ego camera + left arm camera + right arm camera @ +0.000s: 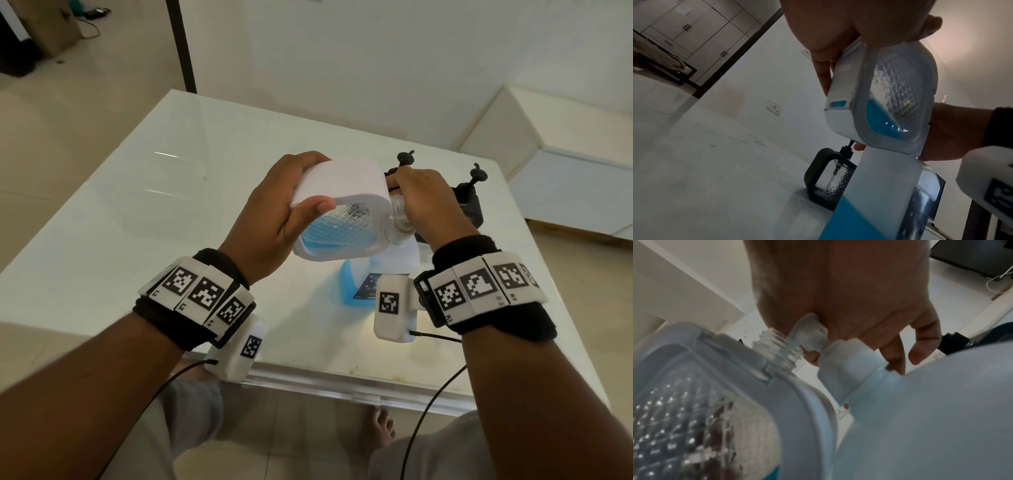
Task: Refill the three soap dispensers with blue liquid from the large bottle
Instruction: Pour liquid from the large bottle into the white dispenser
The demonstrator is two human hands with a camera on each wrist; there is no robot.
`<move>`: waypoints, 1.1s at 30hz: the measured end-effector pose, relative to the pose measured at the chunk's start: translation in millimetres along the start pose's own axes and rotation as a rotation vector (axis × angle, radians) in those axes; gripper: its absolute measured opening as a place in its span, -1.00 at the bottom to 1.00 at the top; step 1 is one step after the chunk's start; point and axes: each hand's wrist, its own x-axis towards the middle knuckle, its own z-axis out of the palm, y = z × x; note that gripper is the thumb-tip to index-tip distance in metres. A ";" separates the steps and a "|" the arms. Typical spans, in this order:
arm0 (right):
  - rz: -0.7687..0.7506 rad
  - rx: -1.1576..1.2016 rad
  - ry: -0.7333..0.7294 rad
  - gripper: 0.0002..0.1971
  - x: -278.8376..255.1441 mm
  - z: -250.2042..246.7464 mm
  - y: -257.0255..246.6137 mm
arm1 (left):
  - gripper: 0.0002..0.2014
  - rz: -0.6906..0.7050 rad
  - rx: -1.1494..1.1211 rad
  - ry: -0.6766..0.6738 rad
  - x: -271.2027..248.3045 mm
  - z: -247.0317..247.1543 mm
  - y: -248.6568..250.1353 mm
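Blue liquid pools low in the white dispenser (339,209), which the left hand (274,205) grips tilted above the large bottle (356,284) while the right hand (424,202) pinches its pump top (809,331) beside the open neck, so further tilting could spill soap.

worktop (120,205): white, glossy | cardboard box (51,27): on floor, far left | wall socket (774,107): white

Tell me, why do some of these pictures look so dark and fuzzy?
Head view: bright, with glare streaks on the table. Left wrist view: dim, the left hand shadowed against a lit wall. Right wrist view: the white dispenser is too close, so it blurs.
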 end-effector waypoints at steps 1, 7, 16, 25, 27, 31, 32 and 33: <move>-0.029 -0.056 0.005 -0.73 1.3 1.0 2.9 | -0.29 -0.001 -0.002 0.003 0.1 0.0 -0.1; -0.009 -0.041 -0.033 -0.74 -3.1 -0.7 -0.8 | -0.27 -0.011 -0.005 -0.003 0.4 -0.8 1.4; 0.183 0.338 -0.096 -0.68 -13.3 -17.0 -14.3 | -0.24 -0.005 0.002 -0.010 -0.6 -0.9 3.5; 0.082 0.289 0.022 -0.67 -4.8 -21.2 -14.5 | -0.22 -0.012 -0.001 -0.011 -1.4 -0.2 3.5; 0.053 0.198 0.084 -0.69 -0.8 -19.6 -10.9 | -0.25 -0.008 0.003 -0.009 -1.5 0.0 3.5; 0.015 -0.077 0.227 -0.58 -1.5 -19.3 -12.1 | -0.26 -0.006 0.001 -0.011 -1.2 -0.3 2.9; 0.012 -0.130 0.256 -0.57 -1.8 -18.6 -12.7 | -0.26 -0.004 0.000 -0.013 -1.3 -0.3 2.7; 0.012 -0.166 0.268 -0.57 -2.1 -17.1 -13.1 | -0.26 -0.003 -0.001 -0.014 -1.4 -0.4 2.4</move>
